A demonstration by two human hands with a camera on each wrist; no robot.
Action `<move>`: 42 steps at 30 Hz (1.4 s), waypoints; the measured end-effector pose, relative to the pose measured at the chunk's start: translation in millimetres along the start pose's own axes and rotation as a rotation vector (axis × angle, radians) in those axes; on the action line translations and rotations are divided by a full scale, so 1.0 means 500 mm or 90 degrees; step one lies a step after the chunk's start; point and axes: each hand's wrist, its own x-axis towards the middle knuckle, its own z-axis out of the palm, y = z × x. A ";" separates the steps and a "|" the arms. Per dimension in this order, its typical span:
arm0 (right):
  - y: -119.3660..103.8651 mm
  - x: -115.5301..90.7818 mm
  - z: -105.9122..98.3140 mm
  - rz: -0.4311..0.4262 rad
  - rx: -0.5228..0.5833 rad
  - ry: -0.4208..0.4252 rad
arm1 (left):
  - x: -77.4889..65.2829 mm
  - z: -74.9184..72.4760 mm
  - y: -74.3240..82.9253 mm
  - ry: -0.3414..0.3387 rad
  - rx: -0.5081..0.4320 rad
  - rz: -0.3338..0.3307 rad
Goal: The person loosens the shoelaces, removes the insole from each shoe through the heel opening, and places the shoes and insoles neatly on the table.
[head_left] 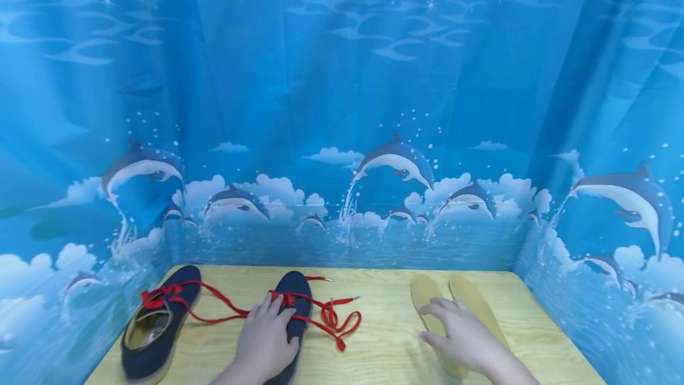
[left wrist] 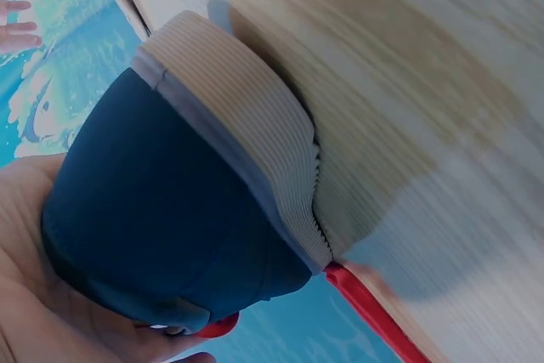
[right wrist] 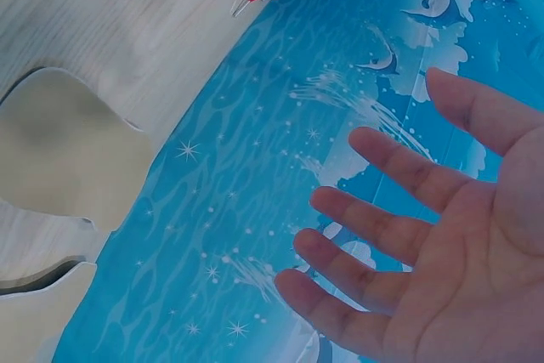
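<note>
My left hand (head_left: pixel 267 340) grips a navy shoe (head_left: pixel 294 285), its fingers over the laced top and its thumb on the right side. Close up in the left wrist view, the palm wraps the shoe's blue fabric (left wrist: pixel 161 193), with the ribbed pale sole (left wrist: pixel 234 99) facing the wooden surface. Red laces (head_left: pixel 350 327) spill loosely to the right of this shoe. Over a pair of tan insoles (head_left: pixel 483 308) hovers my right hand (head_left: pixel 459 334), fingers spread and holding nothing. The right wrist view shows its bare palm (right wrist: pixel 459 269) beside the insole ends (right wrist: pixel 68 146).
A second navy shoe (head_left: pixel 141 361) stands at the left, its opening toward me and its red laces tied. One of its lace strands stretches toward the held shoe. The wooden table (head_left: pixel 374 290) is ringed by a blue dolphin-print curtain (head_left: pixel 342 100).
</note>
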 end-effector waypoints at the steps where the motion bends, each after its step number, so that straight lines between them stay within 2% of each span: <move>1: 0.001 -0.001 0.000 0.001 0.000 0.002 | 0.000 -0.002 -0.004 -0.001 0.000 -0.001; 13: 0.009 -0.001 -0.001 0.008 0.010 0.003 | -0.014 -0.031 -0.061 -0.028 0.013 -0.003; 21: 0.014 0.005 0.001 0.003 0.004 0.003 | -0.028 -0.041 -0.116 -0.004 0.048 -0.014; 27: 0.012 0.006 0.002 -0.001 0.002 0.005 | -0.034 -0.052 -0.153 -0.002 0.048 -0.033; 42: 0.020 0.004 -0.002 0.004 -0.003 0.010 | -0.031 -0.069 -0.221 0.010 0.055 -0.038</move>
